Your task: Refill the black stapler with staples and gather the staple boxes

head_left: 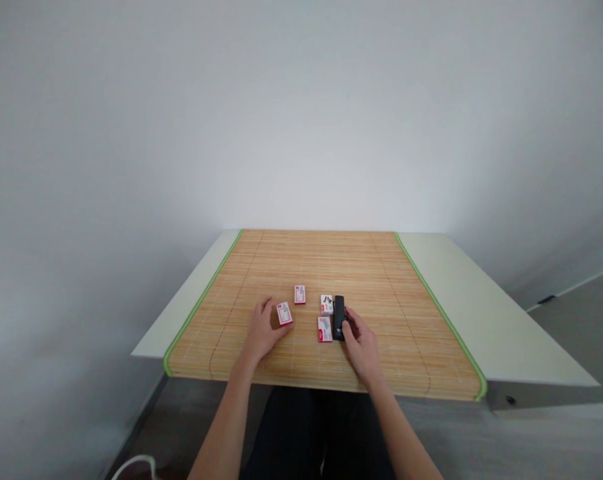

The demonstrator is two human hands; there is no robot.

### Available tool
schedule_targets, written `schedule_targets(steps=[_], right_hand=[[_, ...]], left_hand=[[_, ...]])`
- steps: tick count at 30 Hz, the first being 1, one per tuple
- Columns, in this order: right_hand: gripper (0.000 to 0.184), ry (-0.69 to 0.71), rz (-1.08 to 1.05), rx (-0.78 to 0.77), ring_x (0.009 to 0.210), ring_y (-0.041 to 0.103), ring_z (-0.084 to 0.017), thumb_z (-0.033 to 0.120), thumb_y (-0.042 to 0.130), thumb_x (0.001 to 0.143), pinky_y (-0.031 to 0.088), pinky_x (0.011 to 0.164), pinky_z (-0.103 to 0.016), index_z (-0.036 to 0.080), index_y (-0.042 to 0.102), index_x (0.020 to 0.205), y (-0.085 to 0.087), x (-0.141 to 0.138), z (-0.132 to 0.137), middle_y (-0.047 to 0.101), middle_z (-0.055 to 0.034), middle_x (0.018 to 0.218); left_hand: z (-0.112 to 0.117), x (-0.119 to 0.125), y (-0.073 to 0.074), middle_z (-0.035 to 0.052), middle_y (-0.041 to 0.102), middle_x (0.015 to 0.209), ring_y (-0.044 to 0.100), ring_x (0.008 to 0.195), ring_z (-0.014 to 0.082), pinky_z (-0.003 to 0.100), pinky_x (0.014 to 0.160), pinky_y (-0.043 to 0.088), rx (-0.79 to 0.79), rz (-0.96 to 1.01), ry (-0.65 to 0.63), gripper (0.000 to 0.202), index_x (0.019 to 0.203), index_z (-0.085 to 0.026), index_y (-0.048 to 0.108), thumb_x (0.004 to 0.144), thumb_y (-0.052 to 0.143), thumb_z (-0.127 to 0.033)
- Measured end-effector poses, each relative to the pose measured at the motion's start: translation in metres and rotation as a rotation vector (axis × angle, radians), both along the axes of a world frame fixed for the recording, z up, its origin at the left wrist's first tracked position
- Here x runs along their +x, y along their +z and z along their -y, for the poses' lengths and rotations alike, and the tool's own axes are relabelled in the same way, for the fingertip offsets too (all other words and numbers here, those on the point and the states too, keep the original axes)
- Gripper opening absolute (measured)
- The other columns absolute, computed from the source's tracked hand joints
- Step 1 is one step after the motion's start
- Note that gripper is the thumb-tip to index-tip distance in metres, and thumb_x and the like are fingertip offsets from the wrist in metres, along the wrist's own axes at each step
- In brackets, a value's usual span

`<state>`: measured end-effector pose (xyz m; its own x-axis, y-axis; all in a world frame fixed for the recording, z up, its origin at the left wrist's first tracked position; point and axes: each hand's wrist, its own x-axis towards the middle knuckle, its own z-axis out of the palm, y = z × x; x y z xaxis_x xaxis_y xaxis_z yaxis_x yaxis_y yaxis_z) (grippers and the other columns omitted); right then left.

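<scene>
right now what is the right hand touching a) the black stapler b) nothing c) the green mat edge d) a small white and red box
a: the right hand has its fingers on the black stapler, while the left hand holds a small box.

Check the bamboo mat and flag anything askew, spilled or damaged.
Nothing stands out. Four small boxes and a black stapler lie on the bamboo mat. The left hand holds one box, slightly tilted; the right hand touches the stapler.
</scene>
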<state>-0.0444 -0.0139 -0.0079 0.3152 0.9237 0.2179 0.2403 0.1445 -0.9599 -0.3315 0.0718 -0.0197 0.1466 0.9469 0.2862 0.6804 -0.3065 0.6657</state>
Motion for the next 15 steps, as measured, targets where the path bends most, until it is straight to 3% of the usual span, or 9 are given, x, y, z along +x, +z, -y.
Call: schedule_targets(steps=[3,6,8,10,12,15], right_hand=[[0.056,-0.026,-0.017,0.004,0.127,0.062,-0.03,0.052,0.061,0.093,0.047,0.113,-0.053,0.022,0.061,0.14,-0.004,-0.003,-0.001,0.064,-0.0126,0.141],[0.059,-0.055,-0.011,0.013,0.128,0.062,-0.031,0.053,0.063,0.091,0.047,0.112,-0.055,0.022,0.059,0.142,-0.005,-0.006,-0.002,0.063,-0.0128,0.142],[0.061,-0.059,0.001,0.02,0.129,0.061,-0.031,0.053,0.062,0.091,0.048,0.111,-0.056,0.022,0.058,0.143,-0.004,-0.007,-0.003,0.063,-0.0123,0.142],[0.06,-0.047,0.014,0.03,0.131,0.06,-0.032,0.053,0.061,0.091,0.049,0.111,-0.057,0.023,0.058,0.144,-0.001,-0.007,-0.002,0.064,-0.0116,0.141],[0.059,-0.032,0.027,0.032,0.131,0.06,-0.032,0.053,0.061,0.091,0.05,0.11,-0.056,0.024,0.059,0.143,0.003,-0.006,-0.001,0.065,-0.0108,0.139],[0.059,-0.025,0.054,0.017,0.129,0.061,-0.033,0.053,0.062,0.09,0.051,0.109,-0.056,0.025,0.061,0.142,0.011,-0.005,0.002,0.068,-0.0093,0.135]], left_hand=[[0.016,-0.024,-0.002,0.0084,0.04,0.155,0.039,0.145,0.0324,0.052,0.12,0.033,-0.058,-0.064,0.027,0.07,0.139,-0.031,0.055,0.078,0.079,-0.054],[0.018,-0.025,0.004,0.0105,0.034,0.16,0.034,0.148,0.0369,0.057,0.12,0.031,-0.095,-0.107,0.049,0.088,0.148,-0.032,0.047,0.072,0.083,-0.058],[0.015,-0.006,0.012,0.0108,0.032,0.162,0.033,0.148,0.0379,0.058,0.12,0.029,-0.061,-0.097,0.056,0.091,0.152,-0.033,0.043,0.074,0.081,-0.06],[0.011,0.025,0.022,0.0083,0.033,0.163,0.032,0.149,0.0355,0.057,0.122,0.027,0.013,-0.064,0.007,0.078,0.151,-0.035,0.045,0.082,0.075,-0.057],[0.004,0.06,0.031,0.0045,0.033,0.164,0.031,0.15,0.0324,0.055,0.124,0.022,0.061,-0.062,-0.132,0.065,0.148,-0.038,0.049,0.088,0.07,-0.05],[-0.014,0.102,0.038,0.0027,0.038,0.162,0.032,0.15,0.0309,0.056,0.126,0.015,0.055,-0.09,-0.326,0.054,0.137,-0.038,0.062,0.085,0.075,-0.045]])
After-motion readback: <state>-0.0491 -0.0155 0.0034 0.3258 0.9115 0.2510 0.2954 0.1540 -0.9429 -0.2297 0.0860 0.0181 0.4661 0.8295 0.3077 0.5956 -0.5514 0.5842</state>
